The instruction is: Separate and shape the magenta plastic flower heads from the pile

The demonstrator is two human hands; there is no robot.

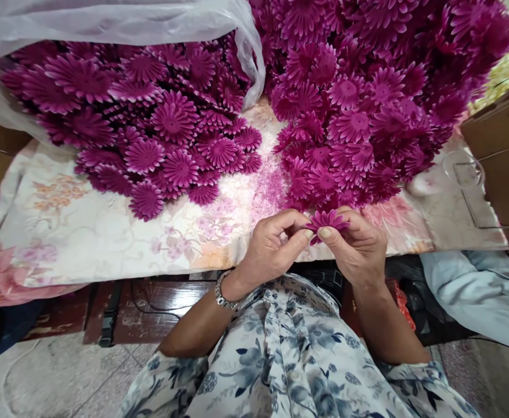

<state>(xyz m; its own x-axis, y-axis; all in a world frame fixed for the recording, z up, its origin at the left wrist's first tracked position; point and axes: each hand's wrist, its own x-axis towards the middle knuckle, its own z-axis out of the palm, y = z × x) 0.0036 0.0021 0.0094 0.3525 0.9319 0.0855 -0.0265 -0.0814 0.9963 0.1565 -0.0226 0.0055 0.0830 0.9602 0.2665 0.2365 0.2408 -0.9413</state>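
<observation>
A small purple artificial flower is pinched between my two hands just over the table's front edge. My left hand grips its left petals between thumb and forefinger. On the other side, my right hand has its thumb on the petals and its fingers curled behind. Directly beyond my hands rises a tall heap of fluffy purple flowers. To the left lies a pile of flatter purple flower layers, partly spilling out of a white plastic bag.
A floral cloth covers the table, with purple specks between the piles. Cardboard boxes stand at the right. Light grey-blue fabric lies at the lower right. A dark red wooden bench is under the table edge.
</observation>
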